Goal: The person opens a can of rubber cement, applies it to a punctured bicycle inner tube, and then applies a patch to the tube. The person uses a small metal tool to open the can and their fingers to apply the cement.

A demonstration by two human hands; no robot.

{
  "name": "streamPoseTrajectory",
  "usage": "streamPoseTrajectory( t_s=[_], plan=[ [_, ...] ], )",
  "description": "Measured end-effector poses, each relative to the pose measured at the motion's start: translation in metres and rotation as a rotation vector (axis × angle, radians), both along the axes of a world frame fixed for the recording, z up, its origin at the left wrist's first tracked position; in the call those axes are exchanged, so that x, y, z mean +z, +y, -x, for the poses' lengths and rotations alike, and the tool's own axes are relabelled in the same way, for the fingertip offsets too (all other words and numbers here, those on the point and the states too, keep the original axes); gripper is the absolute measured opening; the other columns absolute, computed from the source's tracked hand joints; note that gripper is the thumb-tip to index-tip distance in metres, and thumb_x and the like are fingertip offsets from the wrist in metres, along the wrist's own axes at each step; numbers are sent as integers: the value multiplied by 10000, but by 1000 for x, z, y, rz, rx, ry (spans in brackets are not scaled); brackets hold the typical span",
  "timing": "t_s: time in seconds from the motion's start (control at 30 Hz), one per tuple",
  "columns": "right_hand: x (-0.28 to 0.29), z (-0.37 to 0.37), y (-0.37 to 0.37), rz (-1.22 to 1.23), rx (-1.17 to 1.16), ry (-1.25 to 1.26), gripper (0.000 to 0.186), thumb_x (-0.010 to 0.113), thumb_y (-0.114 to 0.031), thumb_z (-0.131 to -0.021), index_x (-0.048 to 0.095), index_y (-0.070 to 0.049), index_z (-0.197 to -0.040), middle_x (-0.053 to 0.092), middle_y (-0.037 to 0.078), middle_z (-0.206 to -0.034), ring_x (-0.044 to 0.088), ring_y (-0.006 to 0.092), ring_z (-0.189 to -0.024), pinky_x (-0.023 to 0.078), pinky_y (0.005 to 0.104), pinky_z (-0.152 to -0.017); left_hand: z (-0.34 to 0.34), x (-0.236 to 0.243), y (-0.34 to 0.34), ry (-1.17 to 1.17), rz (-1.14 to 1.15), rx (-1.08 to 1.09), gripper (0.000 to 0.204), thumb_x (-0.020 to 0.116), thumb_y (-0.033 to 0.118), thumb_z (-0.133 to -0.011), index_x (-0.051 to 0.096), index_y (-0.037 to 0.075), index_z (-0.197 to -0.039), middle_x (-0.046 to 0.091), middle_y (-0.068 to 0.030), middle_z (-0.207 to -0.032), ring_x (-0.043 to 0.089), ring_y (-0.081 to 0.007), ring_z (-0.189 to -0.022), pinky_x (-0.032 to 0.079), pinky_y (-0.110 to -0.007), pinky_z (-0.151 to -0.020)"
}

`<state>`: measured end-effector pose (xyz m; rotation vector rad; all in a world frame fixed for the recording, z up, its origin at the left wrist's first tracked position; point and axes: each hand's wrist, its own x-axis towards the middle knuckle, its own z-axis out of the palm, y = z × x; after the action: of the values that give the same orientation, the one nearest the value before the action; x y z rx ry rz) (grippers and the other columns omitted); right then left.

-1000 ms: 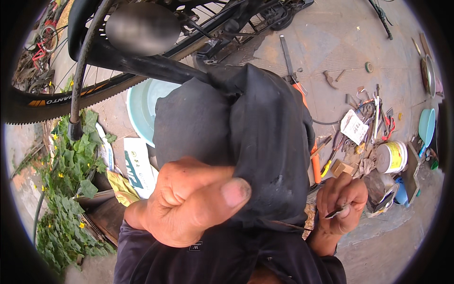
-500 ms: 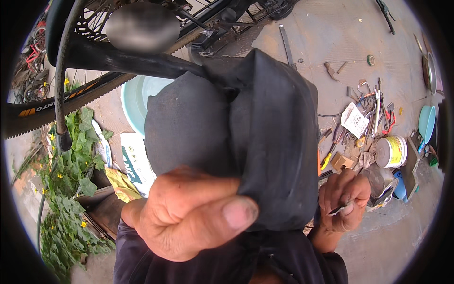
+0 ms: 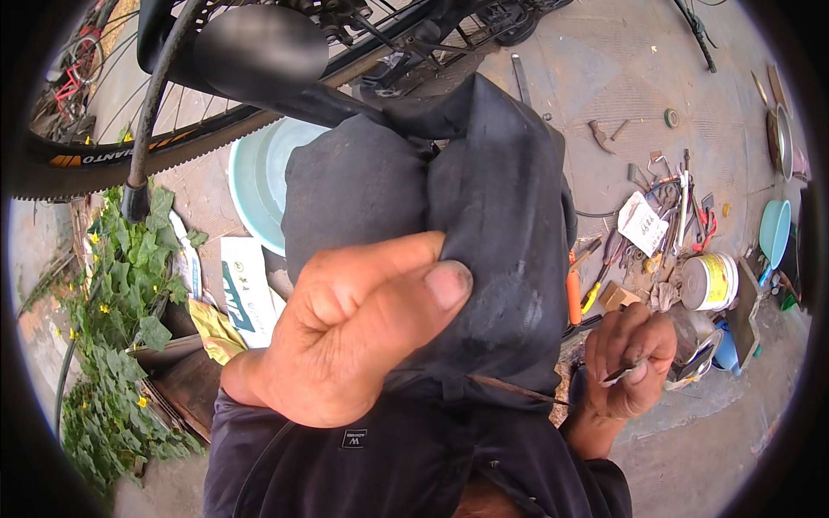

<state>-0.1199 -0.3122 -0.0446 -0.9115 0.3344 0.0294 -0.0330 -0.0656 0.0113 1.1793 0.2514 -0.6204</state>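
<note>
A black rubber inner tube point(image 3: 515, 198) stretches across my lap, with a dull grey scuffed patch low on its surface. My left hand point(image 3: 345, 319) pinches its left edge between thumb and bent forefinger, the other fingers curled under. To the right of the tube, apart from it, my right hand point(image 3: 629, 358) is closed with the fingertips on a small thin flake point(image 3: 618, 375), dark with a pale edge; its kind is not clear. Just below the tube, a thin brown pointed strip point(image 3: 518, 388) lies across my dark clothing.
A bicycle wheel point(image 3: 203, 147) and frame stand at upper left, beside a pale green basin point(image 3: 250, 186). On the right lie pliers, a hammer point(image 3: 602, 136), a paper sheet point(image 3: 642, 226), a white bucket point(image 3: 710, 281) and a blue scoop point(image 3: 774, 231). Leafy plants point(image 3: 129, 328) grow at left.
My left hand has risen with the tube's edge in its pinch, and the scuffed patch now shows. The brown strip has come into sight. My right hand keeps its hold.
</note>
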Motion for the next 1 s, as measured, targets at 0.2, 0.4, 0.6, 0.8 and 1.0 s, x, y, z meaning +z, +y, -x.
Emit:
streamPoseTrajectory(
  t_s=[0.2, 0.4, 0.6, 0.8, 1.0],
  plan=[
    [-2, -3, -4, 3, 22, 1, 212, 766, -106, -798, 578, -9, -800, 542, 105, -712, 508, 174, -554, 407, 289, -440, -2, 0, -2, -24, -4, -10, 183, 613, 38, -918, 631, -144, -907, 650, -165, -661, 656, -248, -545, 501, -313, -538],
    [-10, -6, -6, -1, 30, 13, 201, 770, -105, -794, 591, -13, -802, 564, 110, -704, 538, 187, -570, 442, 300, -463, -5, -2, -3, -103, 10, -15, 188, 614, 26, -913, 635, -157, -948, 669, -179, -687, 679, -256, -569, 519, -313, -555],
    [-14, -15, -4, -23, 37, -3, 228, 769, -109, -809, 559, -20, -798, 541, 96, -716, 515, 168, -561, 427, 280, -455, -2, -3, -7, -224, 110, -32, 216, 626, 27, -908, 642, -171, -994, 699, -217, -754, 714, -275, -628, 553, -306, -602],
    [-18, -15, -2, -19, 2, 14, 207, 784, -101, -783, 599, -9, -780, 571, 108, -720, 541, 182, -543, 441, 301, -448, -3, -39, 15, -458, 304, -268, 220, 638, 38, -912, 645, -172, -974, 710, -249, -814, 728, -287, -678, 566, -316, -636],
    [-15, -15, 1, -7, -10, 48, 223, 792, -112, -777, 593, -11, -780, 561, 102, -708, 533, 184, -541, 446, 305, -460, -10, -31, 7, -329, 300, -213, 220, 643, 47, -902, 642, -170, -939, 704, -254, -819, 720, -298, -683, 559, -338, -653]
  ],
)
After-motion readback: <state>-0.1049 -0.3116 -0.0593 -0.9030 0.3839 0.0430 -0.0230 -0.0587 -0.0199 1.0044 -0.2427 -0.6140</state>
